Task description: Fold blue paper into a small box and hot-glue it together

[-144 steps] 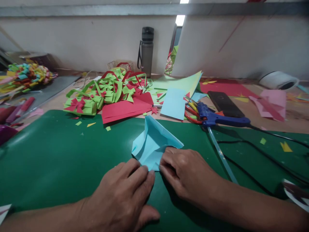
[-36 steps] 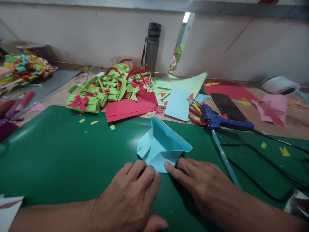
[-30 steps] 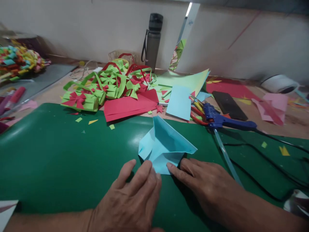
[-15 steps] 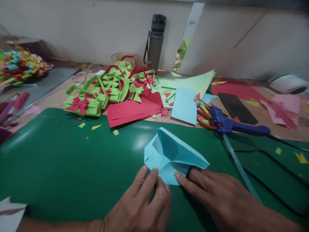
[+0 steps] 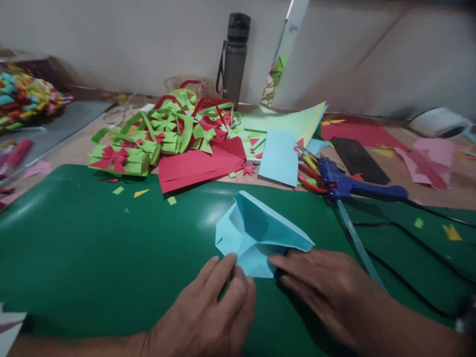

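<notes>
My left hand (image 5: 208, 312) lies flat and open on the smooth green mat (image 5: 85, 248), its fingertips pressing the near left edge of the folded light-blue paper (image 5: 256, 233). My right hand (image 5: 327, 292) is also spread flat, gripping nothing, its fingers pinning the paper's near right corner. The paper sits mid-mat just beyond my fingers, creased into a puffed, pocket-like shape with sharp points. Right of it a clear glue stick juts toward me from the blue glue gun (image 5: 353, 186), whose black cord trails over the mat. Farther off on the counter (image 5: 427, 191) lie red card sheets (image 5: 197, 166), a flat blue sheet (image 5: 278, 156), green paper baskets with red bows (image 5: 119, 158), a black phone (image 5: 359, 158), and, against the wall, a grey bottle (image 5: 235, 59).
</notes>
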`<state>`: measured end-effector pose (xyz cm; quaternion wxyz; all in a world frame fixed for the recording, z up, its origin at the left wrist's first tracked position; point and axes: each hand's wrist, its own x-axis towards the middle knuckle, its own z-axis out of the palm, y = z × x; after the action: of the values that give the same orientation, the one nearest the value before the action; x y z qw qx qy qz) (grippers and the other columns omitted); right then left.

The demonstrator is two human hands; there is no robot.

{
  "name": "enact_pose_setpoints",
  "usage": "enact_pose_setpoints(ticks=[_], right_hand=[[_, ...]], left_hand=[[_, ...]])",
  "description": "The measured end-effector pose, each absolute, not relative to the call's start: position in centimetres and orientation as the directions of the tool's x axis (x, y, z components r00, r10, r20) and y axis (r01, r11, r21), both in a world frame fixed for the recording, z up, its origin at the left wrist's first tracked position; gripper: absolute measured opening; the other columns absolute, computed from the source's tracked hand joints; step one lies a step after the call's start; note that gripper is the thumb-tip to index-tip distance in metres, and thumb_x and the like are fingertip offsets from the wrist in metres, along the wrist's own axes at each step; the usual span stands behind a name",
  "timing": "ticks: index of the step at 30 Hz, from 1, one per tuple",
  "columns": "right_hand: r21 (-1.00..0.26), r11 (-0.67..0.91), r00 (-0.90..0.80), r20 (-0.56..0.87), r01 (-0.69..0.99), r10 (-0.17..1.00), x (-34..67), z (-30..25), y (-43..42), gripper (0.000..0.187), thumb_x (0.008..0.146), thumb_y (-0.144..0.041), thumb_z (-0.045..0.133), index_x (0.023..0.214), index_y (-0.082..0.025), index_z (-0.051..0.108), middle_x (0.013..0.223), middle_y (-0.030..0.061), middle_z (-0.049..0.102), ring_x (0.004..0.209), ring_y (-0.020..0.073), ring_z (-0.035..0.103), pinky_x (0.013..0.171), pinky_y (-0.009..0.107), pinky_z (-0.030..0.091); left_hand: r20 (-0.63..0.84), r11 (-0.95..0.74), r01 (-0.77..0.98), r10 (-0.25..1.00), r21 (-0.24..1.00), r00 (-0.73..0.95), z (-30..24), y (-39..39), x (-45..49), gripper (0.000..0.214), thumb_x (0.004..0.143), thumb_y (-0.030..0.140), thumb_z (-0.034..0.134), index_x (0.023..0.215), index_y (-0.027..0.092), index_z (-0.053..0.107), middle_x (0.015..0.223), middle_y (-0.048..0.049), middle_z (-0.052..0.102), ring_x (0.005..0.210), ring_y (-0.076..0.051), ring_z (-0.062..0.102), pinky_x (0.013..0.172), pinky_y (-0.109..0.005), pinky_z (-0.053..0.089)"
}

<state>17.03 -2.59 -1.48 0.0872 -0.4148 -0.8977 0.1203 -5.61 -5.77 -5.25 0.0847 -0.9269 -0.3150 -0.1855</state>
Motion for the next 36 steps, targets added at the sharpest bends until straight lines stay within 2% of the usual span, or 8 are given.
enact_pose_setpoints(ticks=[2, 5, 9, 14, 20, 26, 31, 36], right_hand=[[-0.439, 0.499, -0.583, -0.072, 0.747, 0.81, 16.3, -0.4, -2.2, 0.023, 0.091, -0.023, 0.04, 0.088, -0.021, 0.063, 0.07, 0.0012, 0.065, 0.063, 0.0119, 0.057, 0.059, 0.023, 0.039], [-0.573, 0.332, -0.539, -0.236, 0.75, 0.809, 15.0, 0.8, -1.4, 0.022, 0.09, -0.022, 0.042, 0.081, -0.021, 0.062, 0.065, -0.0029, 0.062, 0.059, 0.0096, 0.052, 0.057, 0.021, 0.036], [-0.65, 0.231, -0.514, -0.284, 0.724, 0.809, 14.0, 0.9, -0.9, 0.021, 0.086, -0.02, 0.045, 0.068, -0.018, 0.056, 0.057, -0.0058, 0.053, 0.053, 0.007, 0.044, 0.051, 0.019, 0.03], [-0.629, 0.256, -0.517, -0.273, 0.734, 0.811, 13.5, 0.6, -1.3, 0.025, 0.085, -0.021, 0.045, 0.061, -0.016, 0.049, 0.051, -0.0064, 0.042, 0.049, 0.0064, 0.036, 0.048, 0.021, 0.024], [-0.543, 0.325, -0.537, -0.293, 0.775, 0.791, 13.2, 0.8, -1.0, 0.032, 0.086, -0.023, 0.041, 0.055, -0.017, 0.036, 0.05, -0.0063, 0.031, 0.048, 0.007, 0.027, 0.046, 0.023, 0.018], [-0.488, 0.369, -0.547, -0.293, 0.791, 0.784, 13.1, 1.0, -1.1, 0.03, 0.084, -0.021, 0.043, 0.055, -0.017, 0.038, 0.05, -0.0054, 0.035, 0.048, 0.0071, 0.029, 0.047, 0.023, 0.018], [-0.433, 0.365, -0.511, -0.29, 0.824, 0.809, 12.8, 0.9, -1.2, 0.028, 0.083, -0.021, 0.044, 0.055, -0.017, 0.042, 0.048, -0.0046, 0.037, 0.046, 0.0074, 0.027, 0.047, 0.023, 0.019], [-0.399, 0.355, -0.483, -0.286, 0.845, 0.828, 12.7, 0.5, -1.3, 0.025, 0.082, -0.023, 0.043, 0.057, -0.017, 0.042, 0.049, -0.0038, 0.04, 0.046, 0.0077, 0.026, 0.049, 0.024, 0.02]], left_hand=[[0.403, -0.805, 0.59, 0.524, -0.053, 0.751, -5.5, -5.8, -5.7, 0.032, 0.086, 0.024, 0.042, 0.111, 0.007, 0.054, 0.106, -0.0143, 0.058, 0.109, -0.034, 0.046, 0.085, -0.043, 0.046], [0.364, -0.832, 0.553, 0.502, -0.046, 0.785, -5.4, -5.7, -5.9, 0.051, 0.086, 0.046, 0.04, 0.114, 0.005, 0.052, 0.109, -0.0194, 0.055, 0.11, -0.038, 0.044, 0.084, -0.047, 0.046], [0.36, -0.856, 0.514, 0.461, -0.062, 0.811, -5.0, -5.7, -6.2, 0.059, 0.083, 0.053, 0.041, 0.112, 0.003, 0.052, 0.105, -0.022, 0.057, 0.109, -0.04, 0.045, 0.085, -0.049, 0.045], [0.357, -0.874, 0.483, 0.434, -0.056, 0.827, -4.7, -5.7, -6.1, 0.061, 0.083, 0.053, 0.04, 0.11, -0.001, 0.054, 0.103, -0.0237, 0.058, 0.109, -0.04, 0.045, 0.088, -0.05, 0.043], [0.332, -0.879, 0.47, 0.424, -0.072, 0.843, -3.5, -5.7, -5.7, 0.062, 0.089, 0.053, 0.029, 0.102, 0.001, 0.061, 0.099, -0.0186, 0.063, 0.101, -0.034, 0.052, 0.093, -0.047, 0.04], [0.271, -0.868, 0.494, 0.464, -0.049, 0.843, -2.8, -5.6, -5.7, 0.06, 0.088, 0.051, 0.036, 0.106, -0.002, 0.059, 0.103, -0.0202, 0.062, 0.102, -0.033, 0.052, 0.092, -0.045, 0.041], [0.222, -0.857, 0.515, 0.504, 0.006, 0.835, -3.9, -5.9, -6.0, 0.071, 0.085, 0.057, 0.033, 0.119, -0.003, 0.05, 0.114, -0.0239, 0.055, 0.114, -0.039, 0.041, 0.086, -0.049, 0.043], [0.252, -0.843, 0.537, 0.526, 0.026, 0.813, -4.6, -6.0, -6.1, 0.076, 0.084, 0.063, 0.027, 0.117, -0.002, 0.052, 0.113, -0.0217, 0.054, 0.115, -0.039, 0.037, 0.089, -0.049, 0.043]])
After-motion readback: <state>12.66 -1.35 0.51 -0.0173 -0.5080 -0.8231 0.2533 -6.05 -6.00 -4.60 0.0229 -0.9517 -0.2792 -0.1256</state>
